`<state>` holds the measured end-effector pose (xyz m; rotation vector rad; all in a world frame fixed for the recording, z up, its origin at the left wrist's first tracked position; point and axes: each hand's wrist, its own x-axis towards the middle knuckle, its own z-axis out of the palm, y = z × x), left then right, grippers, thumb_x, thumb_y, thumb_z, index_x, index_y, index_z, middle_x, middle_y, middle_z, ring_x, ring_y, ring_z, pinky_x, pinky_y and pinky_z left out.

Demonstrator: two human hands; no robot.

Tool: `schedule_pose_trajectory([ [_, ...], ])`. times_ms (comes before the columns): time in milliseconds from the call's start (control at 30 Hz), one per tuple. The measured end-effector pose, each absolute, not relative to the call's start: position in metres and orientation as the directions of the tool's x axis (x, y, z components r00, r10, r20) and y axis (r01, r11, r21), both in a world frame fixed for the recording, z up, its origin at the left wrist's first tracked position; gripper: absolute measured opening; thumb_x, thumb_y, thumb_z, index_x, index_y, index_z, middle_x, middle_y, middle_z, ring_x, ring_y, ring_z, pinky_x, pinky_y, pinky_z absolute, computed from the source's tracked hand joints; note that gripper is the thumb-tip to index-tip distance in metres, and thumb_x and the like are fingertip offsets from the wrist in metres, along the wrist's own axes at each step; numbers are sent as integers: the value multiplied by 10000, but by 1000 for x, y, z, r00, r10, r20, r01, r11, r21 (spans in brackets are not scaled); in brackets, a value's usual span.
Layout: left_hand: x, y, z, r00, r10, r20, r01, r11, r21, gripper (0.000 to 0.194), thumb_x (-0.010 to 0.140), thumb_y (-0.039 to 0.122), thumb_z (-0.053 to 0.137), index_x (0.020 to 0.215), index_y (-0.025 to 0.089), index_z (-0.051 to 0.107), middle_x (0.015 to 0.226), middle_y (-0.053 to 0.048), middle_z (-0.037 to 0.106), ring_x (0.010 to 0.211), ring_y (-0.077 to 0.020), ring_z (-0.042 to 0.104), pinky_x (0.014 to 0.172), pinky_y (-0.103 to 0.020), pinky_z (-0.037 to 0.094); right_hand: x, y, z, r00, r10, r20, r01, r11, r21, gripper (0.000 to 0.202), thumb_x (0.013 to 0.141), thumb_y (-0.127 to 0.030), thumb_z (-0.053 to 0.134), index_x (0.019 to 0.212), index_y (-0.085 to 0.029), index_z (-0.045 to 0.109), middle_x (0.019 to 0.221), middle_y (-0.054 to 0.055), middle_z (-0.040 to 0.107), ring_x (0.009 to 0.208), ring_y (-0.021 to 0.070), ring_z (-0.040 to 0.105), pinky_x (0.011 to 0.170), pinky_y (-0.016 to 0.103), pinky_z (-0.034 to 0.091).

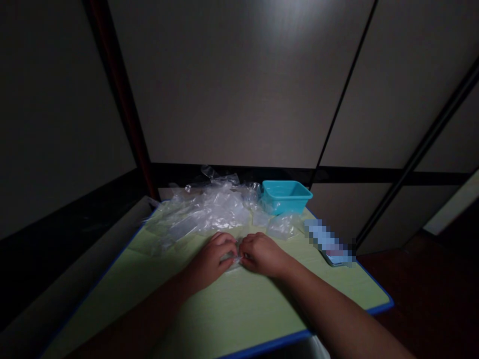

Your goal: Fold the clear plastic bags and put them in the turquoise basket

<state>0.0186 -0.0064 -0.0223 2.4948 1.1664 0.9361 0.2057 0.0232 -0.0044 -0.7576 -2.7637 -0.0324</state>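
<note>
Both my hands meet over the middle of a pale green table [239,309]. My left hand [215,259] has its fingers curled in, and my right hand [262,254] faces it with its fingers bent down. Between their fingertips is a small clear plastic bag [235,267], mostly covered by the hands. Just beyond them lies a large heap of crumpled clear plastic bags [217,207]. One separate clear bag [284,226] rests to the right of the heap.
A turquoise plastic basin [287,199] stands at the table's back right. In front of it, near the right edge, lies a flat pale-blue object [327,244], blurred by pixels. Wide cabinet panels [239,89] rise directly behind the table. A blue edging [269,345] runs round the tabletop.
</note>
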Motion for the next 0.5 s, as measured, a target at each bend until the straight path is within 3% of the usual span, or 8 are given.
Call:
schedule_pose_trajectory([
  [200, 18, -6, -21, 473, 751, 460, 603, -657, 452, 116, 736, 91, 543, 746, 203, 574, 974, -23, 520, 986, -182, 469, 867, -304, 384, 211, 22, 0, -824, 519, 229, 501, 855, -136, 169, 692, -271, 633, 825, -184, 576, 836, 33, 616, 769, 158, 540, 665, 245, 331],
  [333, 18, -6, -19, 461, 751, 472, 608, -655, 449, 103, 736, 98, 543, 735, 199, 560, 974, -26, 526, 979, -184, 471, 858, -302, 391, 223, 25, 5, -776, 621, 108, 582, 772, -254, 267, 643, -326, 684, 825, -174, 561, 778, 15, 585, 673, 133, 504, 569, 219, 306],
  [500, 19, -8, -17, 468, 739, 485, 599, -668, 440, 105, 744, 93, 539, 737, 197, 556, 976, -28, 521, 981, -181, 470, 856, -301, 390, 228, 29, 9, -777, 626, 64, 564, 737, -372, 187, 678, -276, 642, 798, -165, 551, 704, -14, 534, 609, 96, 440, 525, 192, 273],
])
